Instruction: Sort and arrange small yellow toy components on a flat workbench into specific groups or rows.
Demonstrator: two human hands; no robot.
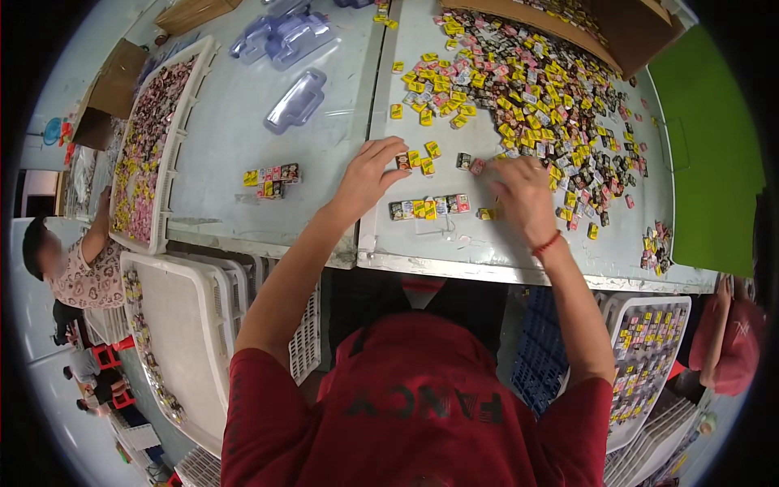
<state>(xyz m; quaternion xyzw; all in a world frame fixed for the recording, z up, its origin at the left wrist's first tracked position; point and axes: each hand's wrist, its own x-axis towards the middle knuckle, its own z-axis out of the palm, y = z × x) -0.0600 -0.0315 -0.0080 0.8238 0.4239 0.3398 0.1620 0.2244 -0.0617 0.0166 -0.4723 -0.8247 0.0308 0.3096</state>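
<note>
My left hand (369,180) is on the table, thumb and forefinger closed on the sides of a small dark-brown box (402,161). Touching or right beside that box are several small yellow boxes (428,165). My right hand (523,191) hangs over the table to the right with its fingers bent down and smeared; whether anything is in them cannot be made out. Close to its fingertips lie a pink box (477,165) and a black box (463,161). A neat row of black, yellow and pink boxes (430,208) lies nearer me, with a yellow box (486,214) to its right.
A wide heap of mixed small boxes (552,122) spreads at the right, below a cardboard carton (641,36). Clear plastic trays (296,101) and a small box cluster (273,180) lie left. White crates (174,138) flank the table; a green board (710,154) stands right. Other people work both sides.
</note>
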